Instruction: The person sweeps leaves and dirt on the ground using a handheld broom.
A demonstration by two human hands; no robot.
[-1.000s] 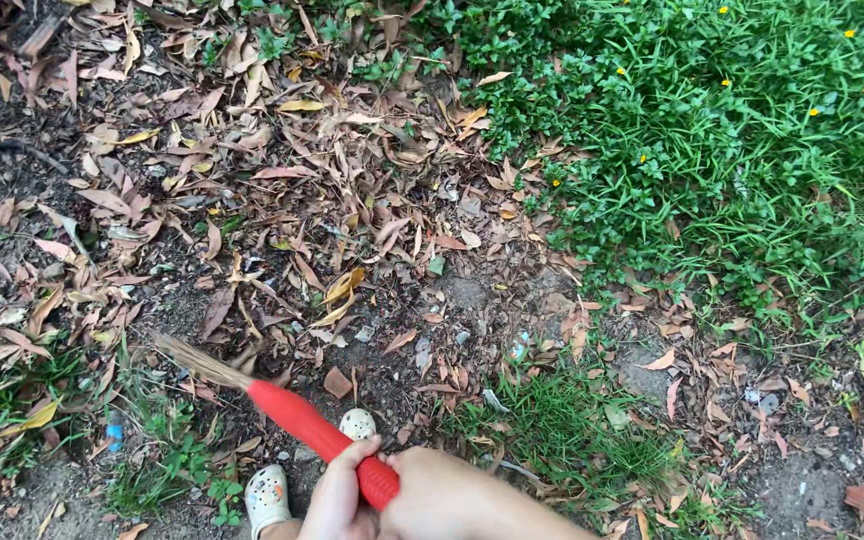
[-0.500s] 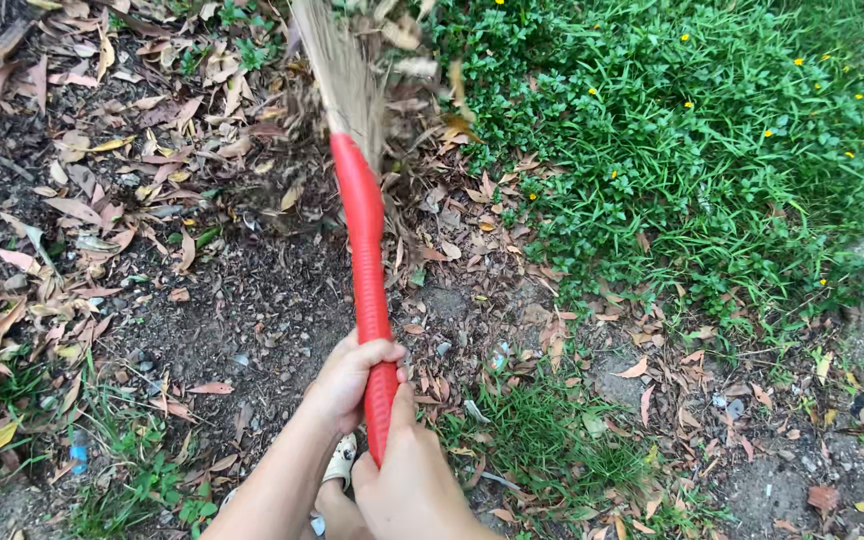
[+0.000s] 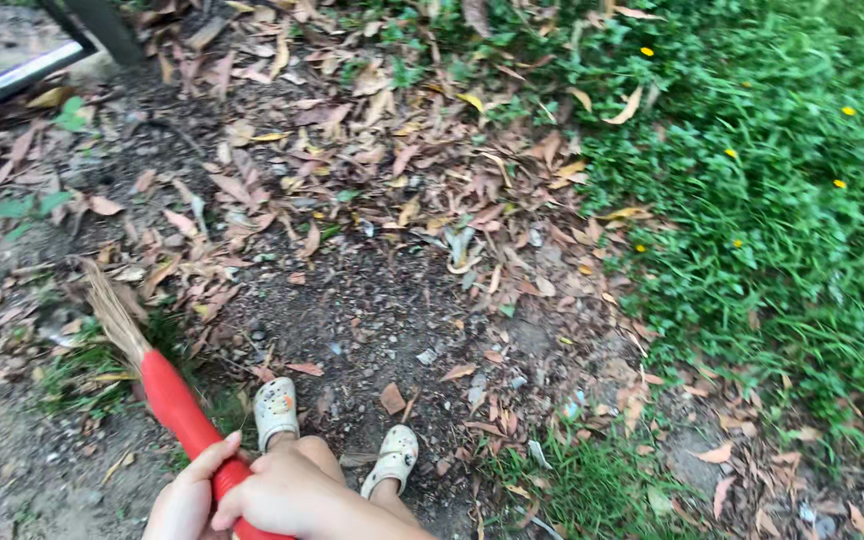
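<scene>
Gripping the broom (image 3: 167, 395) at the bottom edge of the view, we have both hands curled tight around its red ribbed handle. Our left hand (image 3: 184, 500) wraps the handle from the outer side, fingers folded over the top, and our right hand (image 3: 277, 492) closes over it just beside the left, the two hands touching. The handle slants up and to the left from our grip, and its straw-coloured bristles (image 3: 110, 312) fan out at the far end, resting among leaves and a small tuft of grass (image 3: 82, 370) on the left.

Just beyond our hands we see our two feet in pale perforated clogs, the left clog (image 3: 275, 410) close to the handle and the right clog (image 3: 395, 457) a little apart from it. Both stand on a patch of bare dark soil (image 3: 372, 310) with only a few scattered leaves and small bits of debris.

Farther out, a thick band of dry brown leaves (image 3: 352, 150) lies across the ground, from the left side up toward the top of the view. To the right, green ground cover (image 3: 782, 230) with small yellow flowers (image 3: 839, 184) runs along the edge of the soil. At the top left corner we see a pale flat surface with a dark frame (image 3: 22, 65) crossing it.
</scene>
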